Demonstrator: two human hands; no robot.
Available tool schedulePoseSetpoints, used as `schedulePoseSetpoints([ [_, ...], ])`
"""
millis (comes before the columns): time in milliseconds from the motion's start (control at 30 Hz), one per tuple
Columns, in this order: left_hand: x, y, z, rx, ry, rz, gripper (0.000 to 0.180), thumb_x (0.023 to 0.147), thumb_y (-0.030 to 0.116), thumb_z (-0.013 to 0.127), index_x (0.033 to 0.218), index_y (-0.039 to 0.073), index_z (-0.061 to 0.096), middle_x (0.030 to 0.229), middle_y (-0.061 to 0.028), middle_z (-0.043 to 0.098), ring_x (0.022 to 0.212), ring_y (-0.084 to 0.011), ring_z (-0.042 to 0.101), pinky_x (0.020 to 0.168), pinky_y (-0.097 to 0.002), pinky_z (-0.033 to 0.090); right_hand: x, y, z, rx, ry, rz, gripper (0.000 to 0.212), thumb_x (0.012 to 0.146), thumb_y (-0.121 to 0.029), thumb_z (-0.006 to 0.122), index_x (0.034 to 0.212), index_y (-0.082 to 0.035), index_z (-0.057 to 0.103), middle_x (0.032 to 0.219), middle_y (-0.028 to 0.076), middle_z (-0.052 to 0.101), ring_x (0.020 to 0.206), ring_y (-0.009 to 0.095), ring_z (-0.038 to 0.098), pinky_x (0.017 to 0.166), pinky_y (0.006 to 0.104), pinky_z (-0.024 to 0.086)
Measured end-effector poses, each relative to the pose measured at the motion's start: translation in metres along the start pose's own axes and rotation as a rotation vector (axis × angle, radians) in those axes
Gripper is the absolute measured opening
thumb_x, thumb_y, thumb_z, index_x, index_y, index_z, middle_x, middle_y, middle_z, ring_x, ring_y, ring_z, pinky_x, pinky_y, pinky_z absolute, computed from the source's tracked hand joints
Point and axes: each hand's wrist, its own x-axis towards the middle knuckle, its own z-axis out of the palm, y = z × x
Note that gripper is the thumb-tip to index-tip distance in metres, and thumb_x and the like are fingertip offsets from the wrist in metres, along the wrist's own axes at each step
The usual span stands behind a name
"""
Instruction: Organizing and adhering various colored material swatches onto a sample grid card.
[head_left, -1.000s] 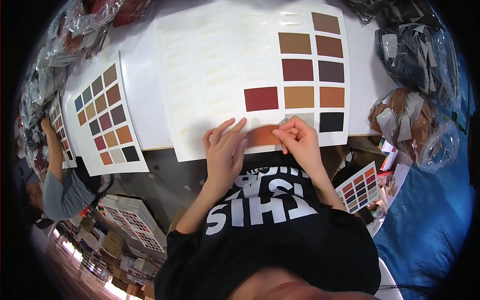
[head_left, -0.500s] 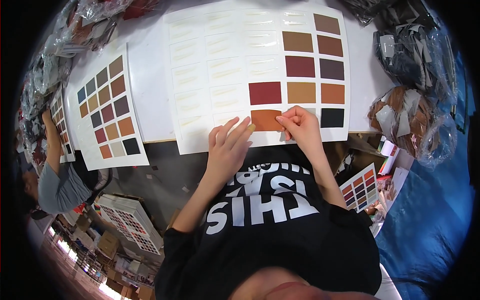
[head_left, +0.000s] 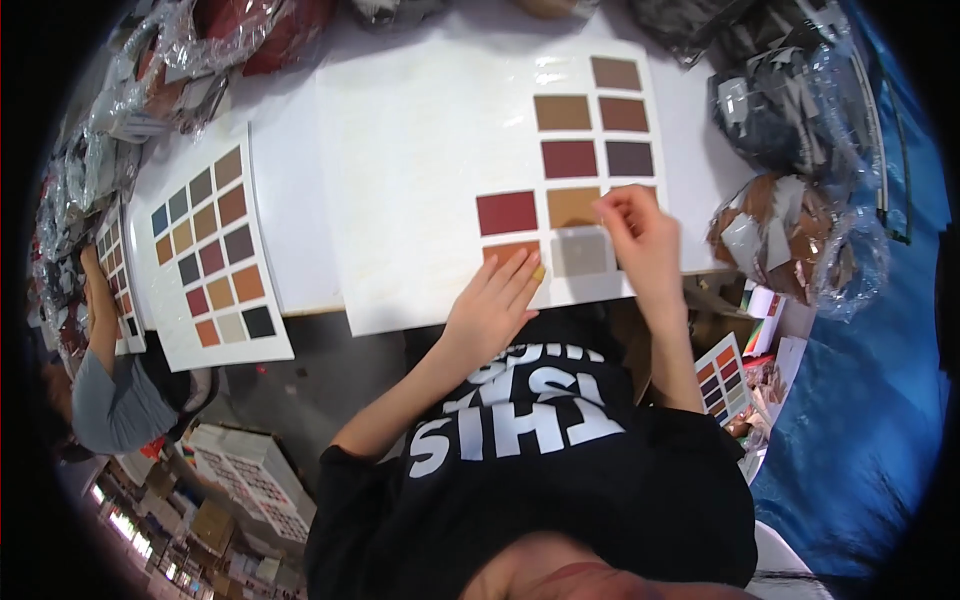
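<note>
My left hand [head_left: 492,312] lies flat with fingers stretched out, pressing on an orange-brown swatch [head_left: 508,249] in the lower row of a large white sample board [head_left: 410,200]. A yellow wrap [head_left: 538,273] shows at one fingertip. Above the board's right part, my right hand [head_left: 645,235] is raised, its fingers curled together and nothing visible in them. It hides part of the rightmost column. Beside the hands are a grey swatch [head_left: 579,256], a tan swatch [head_left: 573,207] and a dark red swatch [head_left: 506,213]. The board's left part carries no swatches.
A filled sample board [head_left: 215,255] lies to the left. Plastic bags of dark pieces [head_left: 765,115] and brown pieces [head_left: 775,235] line the right edge, with more bags [head_left: 235,40] at the far left. A co-worker's arm [head_left: 103,320] reaches in at left. Stacked boards [head_left: 245,470] stand below.
My right hand has let go of the orange-brown swatch and moved right and up. My left hand has moved right onto that swatch and flattened. The view has shifted slightly.
</note>
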Motion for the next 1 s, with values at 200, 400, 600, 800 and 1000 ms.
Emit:
schedulePoseSetpoints([
  [200, -0.005, -0.004, -0.002, 0.038, -0.118, -0.046, 0.049, 0.091, 0.030, 0.058, 0.133, 0.004, 0.049, 0.145, -0.0100, 0.043, 0.138, -0.0231, 0.034, 0.112, -0.0431, 0.028, 0.157, -0.055, -0.093, -0.630, 0.544, -0.903, 0.018, 0.083, -0.008, 0.066, 0.101, -0.006, 0.062, 0.097, 0.010, 0.064, 0.092, 0.027, 0.062, 0.078, 0.0343, 0.047],
  [400, -0.001, -0.009, -0.022, -0.087, -0.050, -0.055, 0.051, 0.089, 0.025, 0.060, 0.135, 0.007, 0.047, 0.145, -0.0086, 0.042, 0.135, -0.0239, 0.037, 0.109, -0.0443, 0.029, 0.323, -0.040, -0.183, -1.013, 0.831, -0.860, 0.056, 0.090, -0.056, 0.052, 0.125, -0.012, 0.049, 0.122, 0.013, 0.061, 0.121, 0.032, 0.053, 0.104, 0.0574, 0.027],
  [600, 0.014, -0.068, -0.075, 0.006, 0.203, -0.191, 0.056, 0.082, 0.017, 0.066, 0.135, 0.013, 0.049, 0.143, -0.0122, 0.043, 0.133, -0.0313, 0.040, 0.103, -0.0464, 0.033, 0.357, -0.017, -0.210, -1.042, 0.637, -0.606, 0.067, 0.089, -0.065, 0.047, 0.129, -0.012, 0.043, 0.119, 0.010, 0.064, 0.120, 0.031, 0.054, 0.105, 0.0655, 0.017],
  [800, 0.102, -0.144, -0.186, 0.277, 0.639, -0.043, 0.035, 0.081, 0.007, 0.064, 0.116, 0.009, 0.063, 0.123, -0.0088, 0.062, 0.119, -0.0299, 0.054, 0.098, -0.0411, 0.038, 0.325, -0.060, -0.191, -0.850, 0.729, -0.844, 0.041, 0.094, -0.045, 0.055, 0.118, -0.011, 0.053, 0.116, 0.004, 0.064, 0.116, 0.025, 0.055, 0.108, 0.0488, 0.025],
  [1000, 0.218, -0.239, -0.255, 0.492, 0.521, 0.036, 0.028, 0.089, 0.024, 0.058, 0.109, 0.006, 0.066, 0.100, -0.0132, 0.068, 0.097, -0.0320, 0.062, 0.082, -0.0403, 0.048, 0.293, -0.130, -0.123, -0.488, 0.666, -0.994, 0.015, 0.081, -0.009, 0.062, 0.094, 0.000, 0.061, 0.087, 0.017, 0.063, 0.085, 0.035, 0.061, 0.078, 0.0404, 0.046],
])
